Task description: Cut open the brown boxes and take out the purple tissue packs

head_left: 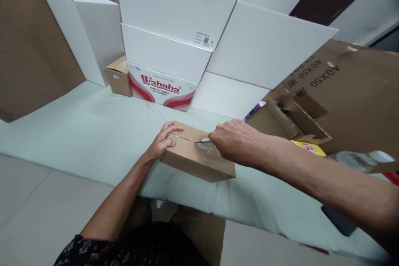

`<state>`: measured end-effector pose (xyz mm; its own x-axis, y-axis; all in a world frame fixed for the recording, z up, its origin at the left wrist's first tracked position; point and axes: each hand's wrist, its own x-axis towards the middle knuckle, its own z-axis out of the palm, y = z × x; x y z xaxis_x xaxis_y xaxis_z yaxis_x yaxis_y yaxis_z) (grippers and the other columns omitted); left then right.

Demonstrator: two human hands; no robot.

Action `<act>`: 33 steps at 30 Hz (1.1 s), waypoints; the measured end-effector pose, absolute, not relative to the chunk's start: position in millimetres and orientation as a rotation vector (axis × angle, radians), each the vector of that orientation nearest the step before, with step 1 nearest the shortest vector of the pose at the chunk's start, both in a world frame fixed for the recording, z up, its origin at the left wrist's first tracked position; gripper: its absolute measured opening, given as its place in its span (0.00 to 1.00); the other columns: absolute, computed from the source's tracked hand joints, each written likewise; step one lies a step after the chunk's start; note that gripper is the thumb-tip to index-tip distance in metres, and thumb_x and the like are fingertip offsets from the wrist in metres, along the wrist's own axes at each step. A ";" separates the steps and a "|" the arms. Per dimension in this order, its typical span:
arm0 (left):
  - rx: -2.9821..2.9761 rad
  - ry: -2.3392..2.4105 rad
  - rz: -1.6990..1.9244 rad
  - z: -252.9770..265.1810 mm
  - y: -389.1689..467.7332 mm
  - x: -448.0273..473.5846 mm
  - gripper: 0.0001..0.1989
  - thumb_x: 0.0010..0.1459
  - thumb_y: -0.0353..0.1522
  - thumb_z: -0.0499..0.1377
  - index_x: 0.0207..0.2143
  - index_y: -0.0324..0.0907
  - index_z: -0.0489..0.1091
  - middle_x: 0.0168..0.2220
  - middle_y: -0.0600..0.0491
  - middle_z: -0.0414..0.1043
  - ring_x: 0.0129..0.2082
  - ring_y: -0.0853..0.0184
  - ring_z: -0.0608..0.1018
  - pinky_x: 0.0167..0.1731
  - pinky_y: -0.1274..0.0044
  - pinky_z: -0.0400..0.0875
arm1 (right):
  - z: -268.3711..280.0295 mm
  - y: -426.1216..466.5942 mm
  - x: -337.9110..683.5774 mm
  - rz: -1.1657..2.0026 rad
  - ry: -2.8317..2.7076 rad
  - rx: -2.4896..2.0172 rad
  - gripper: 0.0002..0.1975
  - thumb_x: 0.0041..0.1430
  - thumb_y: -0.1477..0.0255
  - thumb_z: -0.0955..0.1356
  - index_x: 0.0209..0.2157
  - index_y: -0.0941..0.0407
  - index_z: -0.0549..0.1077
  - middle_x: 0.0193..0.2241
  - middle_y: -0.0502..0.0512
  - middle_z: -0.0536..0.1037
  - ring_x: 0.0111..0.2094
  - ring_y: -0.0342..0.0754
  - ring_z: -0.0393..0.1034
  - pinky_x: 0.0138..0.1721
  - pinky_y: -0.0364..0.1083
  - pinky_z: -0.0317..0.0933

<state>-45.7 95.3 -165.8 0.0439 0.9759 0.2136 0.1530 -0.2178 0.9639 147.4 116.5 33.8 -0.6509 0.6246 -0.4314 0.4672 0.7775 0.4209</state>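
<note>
A small brown cardboard box (196, 149) lies flat on the pale green cloth in front of me, with a seam along its top. My left hand (162, 139) grips the box's left end, fingers and thumb resting on the top on either side of the seam. In my right hand (232, 139) is a utility knife (205, 140), mostly hidden by the closed fist. Its thin blade points left and meets the top at the seam. Clear tape near the right fist looks loose and wrinkled.
White boxes (174, 8) and a Wahaha carton (162, 89) stand along the back. Beside them is a small brown box (120, 77). On the right are torn cardboard (299, 116), a yellow packet (308, 148), a plastic bottle (358, 161) and a dark phone-like slab (338, 219).
</note>
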 end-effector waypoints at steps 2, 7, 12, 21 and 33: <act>1.503 1.189 1.266 -166.3 95.6 -45.5 0.34 0.39 0.34 0.56 0.53 0.42 0.75 0.66 0.45 0.61 0.74 0.42 0.51 0.71 0.53 0.44 | 35.0 115.7 150.3 0.340 2.318 0.848 0.11 0.60 0.80 0.67 0.38 0.58 0.82 0.29 0.61 0.83 0.30 0.50 0.76 0.30 0.45 0.57; 1.511 1.185 1.268 -169.1 97.0 -44.5 0.34 0.40 0.34 0.55 0.53 0.42 0.75 0.66 0.45 0.60 0.73 0.43 0.51 0.71 0.53 0.45 | 34.1 115.5 160.2 0.285 2.264 0.909 0.14 0.60 0.82 0.65 0.39 0.59 0.82 0.31 0.63 0.83 0.32 0.52 0.78 0.30 0.46 0.55; 1.515 1.183 1.283 -171.7 97.2 -44.1 0.34 0.40 0.33 0.55 0.54 0.40 0.76 0.66 0.44 0.61 0.73 0.43 0.51 0.71 0.53 0.46 | 32.5 112.4 171.9 0.244 2.250 0.964 0.15 0.62 0.82 0.64 0.41 0.59 0.82 0.33 0.63 0.83 0.33 0.53 0.79 0.29 0.46 0.55; 1.512 1.194 1.293 -171.5 97.2 -44.5 0.34 0.39 0.34 0.55 0.52 0.39 0.75 0.63 0.43 0.63 0.73 0.43 0.52 0.72 0.54 0.46 | 35.1 102.7 179.9 0.291 2.225 0.974 0.15 0.61 0.83 0.64 0.41 0.59 0.81 0.33 0.62 0.84 0.33 0.53 0.78 0.27 0.46 0.50; 1.510 1.182 1.333 -174.1 96.4 -42.6 0.33 0.41 0.35 0.53 0.52 0.42 0.75 0.63 0.46 0.64 0.71 0.44 0.57 0.70 0.56 0.51 | 44.2 101.2 242.4 0.348 2.218 1.184 0.14 0.65 0.77 0.64 0.32 0.57 0.82 0.25 0.61 0.81 0.23 0.48 0.69 0.26 0.48 0.49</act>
